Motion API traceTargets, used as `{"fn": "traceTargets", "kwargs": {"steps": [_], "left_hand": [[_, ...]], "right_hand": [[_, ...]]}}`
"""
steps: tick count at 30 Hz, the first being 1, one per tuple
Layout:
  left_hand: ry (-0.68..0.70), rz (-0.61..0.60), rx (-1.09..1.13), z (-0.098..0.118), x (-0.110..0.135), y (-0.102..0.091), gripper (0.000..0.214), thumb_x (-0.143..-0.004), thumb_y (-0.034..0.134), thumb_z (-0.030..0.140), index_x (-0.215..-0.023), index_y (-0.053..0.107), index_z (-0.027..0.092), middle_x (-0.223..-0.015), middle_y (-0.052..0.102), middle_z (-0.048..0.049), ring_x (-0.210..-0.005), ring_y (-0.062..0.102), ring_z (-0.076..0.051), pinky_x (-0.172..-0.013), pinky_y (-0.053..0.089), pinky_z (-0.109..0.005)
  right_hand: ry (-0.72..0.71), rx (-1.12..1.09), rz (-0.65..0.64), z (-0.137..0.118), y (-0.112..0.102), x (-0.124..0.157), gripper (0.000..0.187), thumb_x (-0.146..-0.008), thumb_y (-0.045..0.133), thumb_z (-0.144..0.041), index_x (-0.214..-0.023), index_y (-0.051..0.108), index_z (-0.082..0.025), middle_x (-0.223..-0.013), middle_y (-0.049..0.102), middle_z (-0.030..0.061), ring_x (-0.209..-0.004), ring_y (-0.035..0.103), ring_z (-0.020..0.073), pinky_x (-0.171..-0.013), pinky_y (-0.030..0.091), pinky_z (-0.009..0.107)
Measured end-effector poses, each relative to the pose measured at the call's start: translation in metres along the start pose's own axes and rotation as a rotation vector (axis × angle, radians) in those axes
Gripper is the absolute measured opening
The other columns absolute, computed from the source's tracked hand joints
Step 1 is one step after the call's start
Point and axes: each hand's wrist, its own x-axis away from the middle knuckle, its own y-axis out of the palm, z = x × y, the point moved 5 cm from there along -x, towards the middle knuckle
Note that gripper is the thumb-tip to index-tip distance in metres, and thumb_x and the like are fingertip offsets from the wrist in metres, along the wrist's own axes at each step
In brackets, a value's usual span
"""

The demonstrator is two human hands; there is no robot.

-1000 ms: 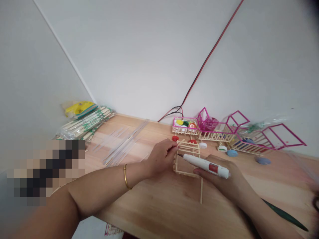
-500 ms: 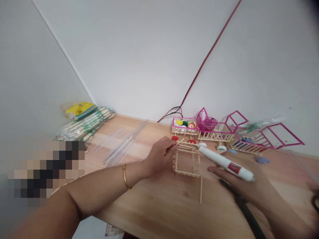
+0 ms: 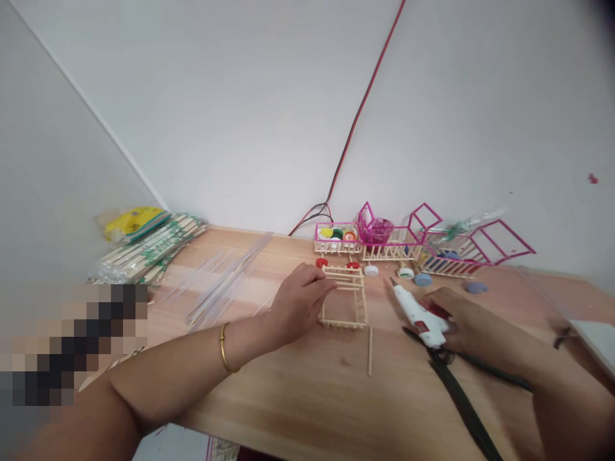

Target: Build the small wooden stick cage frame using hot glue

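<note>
My left hand (image 3: 300, 299) is at the left side of a small rectangular frame of wooden sticks (image 3: 361, 301), its thumb and fingers closed on the frame's upper left part. Whether a short loose stick is also between the fingertips is unclear. To the right, my right hand (image 3: 456, 317) grips a white hot glue gun (image 3: 419, 315) around its handle, the nozzle pointing up and left. Under the gun lies a cutting tool with dark green handles (image 3: 464, 406), partly hidden. A single wooden stick (image 3: 369, 352) lies just below the frame.
Behind are stick carts with magenta rails (image 3: 396, 251) and bottle-cap wheels, one holding a pink cup (image 3: 377, 230). Clear glue sticks (image 3: 230, 278) and bagged wooden sticks (image 3: 156, 246) lie left. A red and black cable (image 3: 358, 118) runs along the wall.
My right hand has drawn the glue gun away from the frame, lower and tilted more upright. My left hand stays by the frame. The whole view has shifted slightly.
</note>
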Motion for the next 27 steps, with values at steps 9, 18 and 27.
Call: {"fn": "traceTargets", "kwargs": {"steps": [9, 18, 27], "left_hand": [[0.059, -0.016, -0.047, 0.006, 0.002, 0.002, 0.017, -0.088, 0.049, 0.015, -0.101, 0.06, 0.015, -0.087, 0.064, -0.0079, -0.08, 0.055, -0.017, -0.071, 0.047, -0.029], [0.135, -0.032, -0.047, 0.017, 0.005, 0.001, 0.027, -0.089, 0.048, 0.016, -0.116, 0.048, 0.016, -0.088, 0.066, -0.0077, -0.08, 0.059, -0.018, -0.075, 0.049, -0.033], [0.095, -0.093, -0.041, 0.016, 0.005, 0.005, 0.021, -0.089, 0.047, 0.018, -0.11, 0.051, 0.015, -0.089, 0.068, -0.0075, -0.083, 0.062, -0.018, -0.076, 0.049, -0.032]], "right_hand": [[-0.242, 0.014, 0.208, -0.026, -0.02, 0.012, 0.031, -0.077, 0.062, -0.031, -0.107, 0.061, -0.026, -0.107, 0.067, 0.0074, -0.099, 0.062, 0.0257, -0.081, 0.049, 0.038], [-0.501, 0.011, 0.417, -0.123, -0.001, -0.001, 0.018, -0.091, 0.051, -0.03, -0.097, 0.066, -0.022, -0.088, 0.065, 0.0078, -0.082, 0.059, 0.02, -0.071, 0.046, 0.033], [-0.535, 0.095, 0.301, -0.129, 0.018, -0.014, 0.017, -0.092, 0.047, -0.024, -0.088, 0.063, -0.02, -0.087, 0.065, 0.0074, -0.082, 0.056, 0.0201, -0.07, 0.04, 0.033]]}}
